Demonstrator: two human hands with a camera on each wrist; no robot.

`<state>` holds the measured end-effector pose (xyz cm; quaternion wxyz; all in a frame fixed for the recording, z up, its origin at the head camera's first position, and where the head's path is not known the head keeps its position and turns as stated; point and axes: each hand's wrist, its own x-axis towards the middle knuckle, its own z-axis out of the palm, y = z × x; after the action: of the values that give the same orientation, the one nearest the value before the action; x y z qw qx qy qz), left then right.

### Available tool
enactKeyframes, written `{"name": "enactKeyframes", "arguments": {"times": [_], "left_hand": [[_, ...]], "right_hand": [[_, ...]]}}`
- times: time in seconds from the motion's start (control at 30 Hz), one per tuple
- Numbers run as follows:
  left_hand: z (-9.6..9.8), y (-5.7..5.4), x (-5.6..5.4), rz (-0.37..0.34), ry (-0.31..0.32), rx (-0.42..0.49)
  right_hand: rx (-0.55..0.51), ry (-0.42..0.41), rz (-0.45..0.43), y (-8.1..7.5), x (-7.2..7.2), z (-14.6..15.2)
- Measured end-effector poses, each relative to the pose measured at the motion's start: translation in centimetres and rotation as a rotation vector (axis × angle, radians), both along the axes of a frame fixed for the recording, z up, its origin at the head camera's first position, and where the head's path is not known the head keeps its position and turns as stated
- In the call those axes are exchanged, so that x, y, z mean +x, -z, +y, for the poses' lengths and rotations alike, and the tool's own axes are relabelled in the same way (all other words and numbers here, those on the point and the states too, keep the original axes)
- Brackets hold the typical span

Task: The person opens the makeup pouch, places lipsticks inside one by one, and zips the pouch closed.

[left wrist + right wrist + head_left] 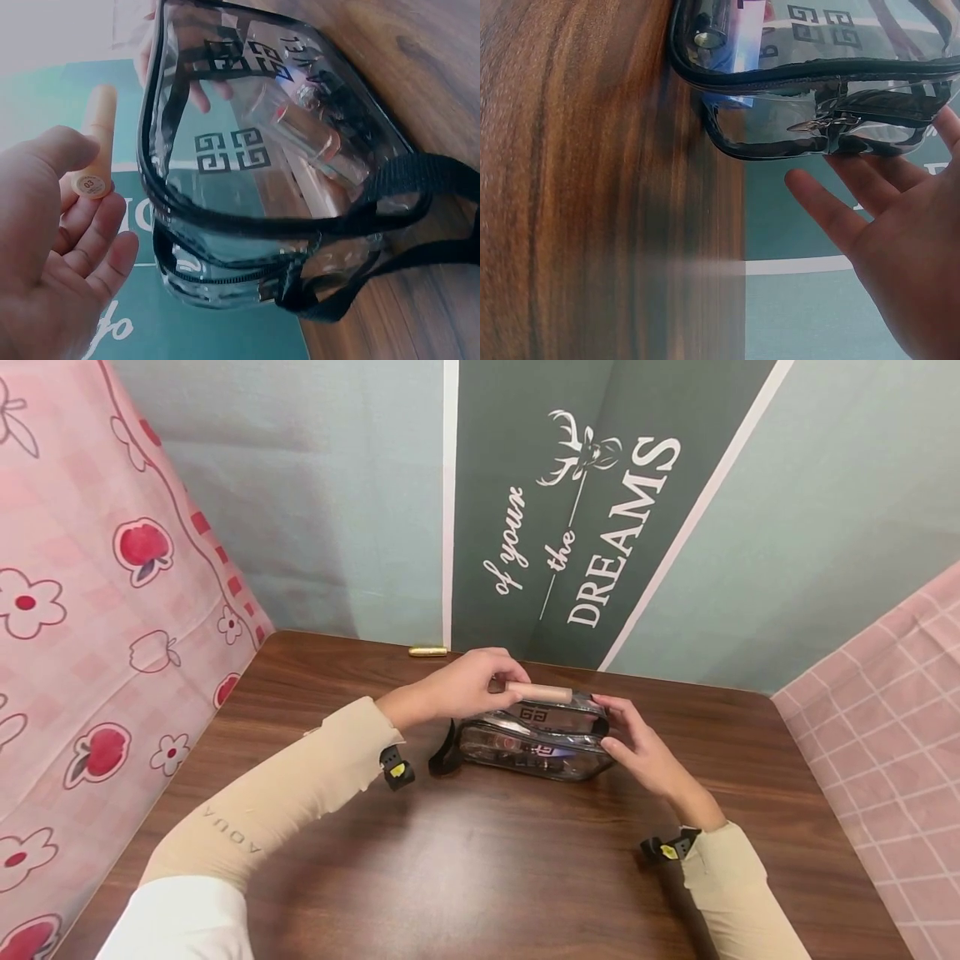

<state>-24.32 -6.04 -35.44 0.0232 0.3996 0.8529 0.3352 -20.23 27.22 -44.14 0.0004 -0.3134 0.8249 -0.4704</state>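
My left hand (468, 685) pinches a slim beige cosmetic tube (540, 692) between thumb and fingers. The tube's round end label reads 03 in the left wrist view. It lies over the far top edge of a clear cosmetic bag (232, 180) with black trim and a black wrist strap (420, 176). Through the plastic show a lipstick-like tube (307, 127) and a blue-violet box (742, 45). At the bag's right end, my right hand (637, 747) holds it, thumb on the near side and fingers behind. A zipper pull (817, 124) hangs near those fingers.
A small gold tube (427, 652) lies at the back edge of the brown wood table (450, 868). Behind it hangs a grey-green cloth (360, 510) with white lettering. Pink patterned cloths border the left and right sides.
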Motion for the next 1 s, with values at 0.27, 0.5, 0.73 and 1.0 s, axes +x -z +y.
{"name": "enactKeyframes", "arguments": {"times": [0.27, 0.5, 0.73, 1.0], "left_hand": [[1.6, 0.4, 0.2, 0.030, 0.005, -0.061], [2.2, 0.9, 0.5, 0.027, -0.008, -0.117], [2.2, 1.1, 0.5, 0.022, -0.019, -0.120], [2.3, 1.5, 0.4, 0.033, -0.010, -0.102]], "right_hand": [[0.053, 0.033, 0.003, -0.2, 0.3, 0.0], [0.063, 0.035, 0.003, -0.2, 0.4, 0.0], [0.056, 0.036, 0.013, -0.1, 0.3, -0.1], [0.023, 0.025, 0.020, 0.1, 0.4, -0.1]]}}
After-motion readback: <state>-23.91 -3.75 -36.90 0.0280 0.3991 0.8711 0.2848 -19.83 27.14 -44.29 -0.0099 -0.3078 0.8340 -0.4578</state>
